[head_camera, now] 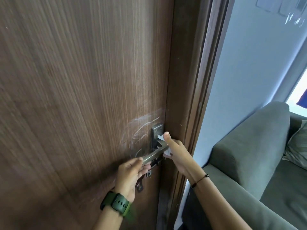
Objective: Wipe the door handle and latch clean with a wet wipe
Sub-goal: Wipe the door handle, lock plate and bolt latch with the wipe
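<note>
Both hands busy: left hand (131, 175) grips handle (153, 154) end; right hand (176, 151) presses wipe (167, 152); sofa (249, 163) beside.

Single head-worn wide-angle view. Faces forward and down, close against a brown wooden door (74, 97), tilted so the door frame (196, 97) leans rightward. Door handle (154, 155) low and right of centre, within arm's reach. Grey sofa (249, 163) at right edge. No second view for overlap.
</note>
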`<state>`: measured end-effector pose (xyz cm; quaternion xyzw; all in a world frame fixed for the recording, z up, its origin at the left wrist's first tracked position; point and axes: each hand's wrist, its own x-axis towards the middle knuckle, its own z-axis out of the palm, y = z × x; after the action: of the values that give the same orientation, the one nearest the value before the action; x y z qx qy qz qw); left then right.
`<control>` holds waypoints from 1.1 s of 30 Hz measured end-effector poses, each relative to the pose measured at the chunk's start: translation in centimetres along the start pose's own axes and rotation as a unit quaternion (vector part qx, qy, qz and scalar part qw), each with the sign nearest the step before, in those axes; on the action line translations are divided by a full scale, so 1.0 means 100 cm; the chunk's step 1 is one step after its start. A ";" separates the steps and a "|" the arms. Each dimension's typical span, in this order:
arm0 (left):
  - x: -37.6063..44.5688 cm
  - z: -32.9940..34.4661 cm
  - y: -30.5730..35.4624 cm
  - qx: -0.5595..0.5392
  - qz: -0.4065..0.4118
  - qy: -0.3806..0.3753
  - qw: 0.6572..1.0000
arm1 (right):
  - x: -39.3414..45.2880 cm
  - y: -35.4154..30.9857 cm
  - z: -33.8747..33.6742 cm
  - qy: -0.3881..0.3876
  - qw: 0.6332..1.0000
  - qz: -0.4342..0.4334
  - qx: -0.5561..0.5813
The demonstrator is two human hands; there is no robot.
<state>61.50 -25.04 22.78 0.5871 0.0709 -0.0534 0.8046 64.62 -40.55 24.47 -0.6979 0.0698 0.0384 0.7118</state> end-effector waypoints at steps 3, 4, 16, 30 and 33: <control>0.003 -0.002 -0.001 0.014 -0.006 0.012 1.000 | -0.008 0.013 -0.002 0.005 0.993 0.008 0.114; 0.004 -0.003 -0.001 0.018 -0.004 0.016 1.000 | -0.011 0.021 -0.002 0.003 0.988 0.014 0.154; 0.000 -0.007 -0.004 0.038 0.056 0.089 0.994 | -0.012 0.037 0.009 -0.048 0.828 0.153 0.538; -0.004 -0.026 -0.017 0.059 0.050 0.145 0.986 | -0.042 0.056 0.077 -0.077 0.923 0.093 0.366; -0.009 -0.024 -0.023 0.141 0.068 0.093 0.983 | -0.034 0.069 0.060 0.025 0.963 0.063 0.261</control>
<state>60.13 -23.50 20.03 0.7007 0.0965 0.0469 0.7054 60.45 -34.23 18.26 -0.4826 0.1389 0.0455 0.8635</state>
